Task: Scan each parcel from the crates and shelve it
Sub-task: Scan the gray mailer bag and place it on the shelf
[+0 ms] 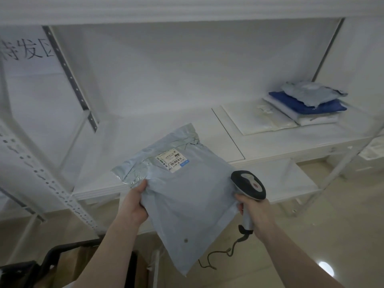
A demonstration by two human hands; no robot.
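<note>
A grey plastic mailer parcel (187, 196) is held in front of the white shelf (270, 146), its label (172, 161) facing up near the far end. My left hand (135, 202) grips the parcel's left edge. My right hand (257, 215) grips the handle of a grey and black barcode scanner (249, 186) at the parcel's right edge, the scanner head tilted over the parcel. A thin cable hangs from the scanner's handle.
On the shelf's right end lies a stack of parcels (307, 102): grey mailer on blue, on white ones. A perforated metal upright (47, 179) stands at left, a sign with black characters (29, 48) behind it. A dark crate edge (52, 260) shows bottom left.
</note>
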